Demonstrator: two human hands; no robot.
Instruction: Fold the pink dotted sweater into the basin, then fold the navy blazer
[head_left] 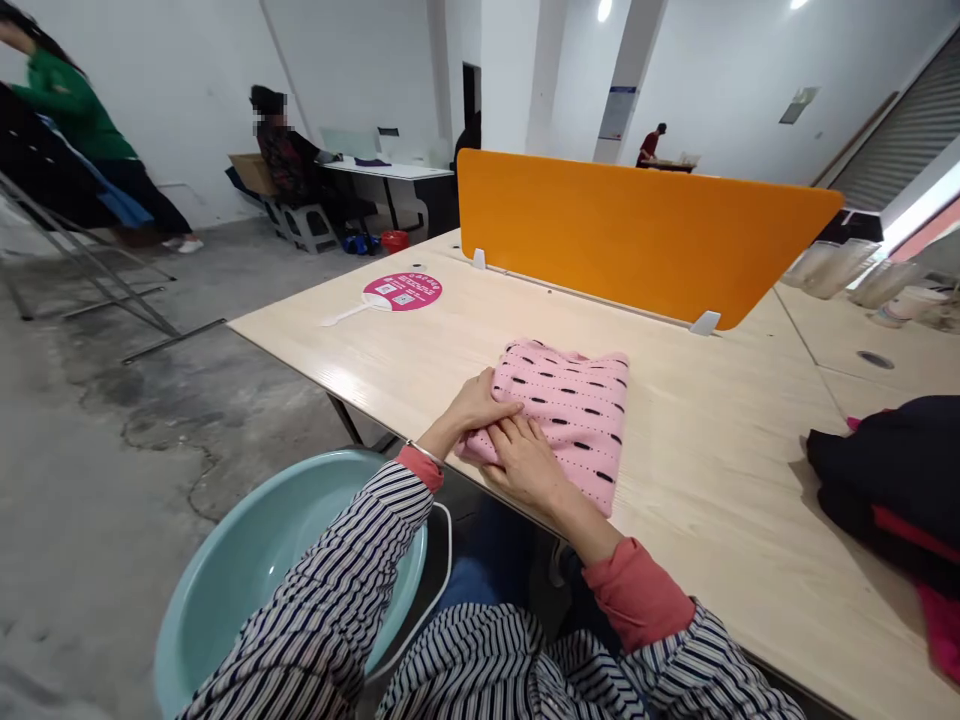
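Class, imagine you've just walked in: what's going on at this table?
A person's left hand and right hand both touch the near left part of a folded pink cloth with black dashes. It lies on a pale wood-grained table, by the front edge. A round magenta fan with a white handle lies beyond, to the left; a heap of black and red cloth sits to the right.
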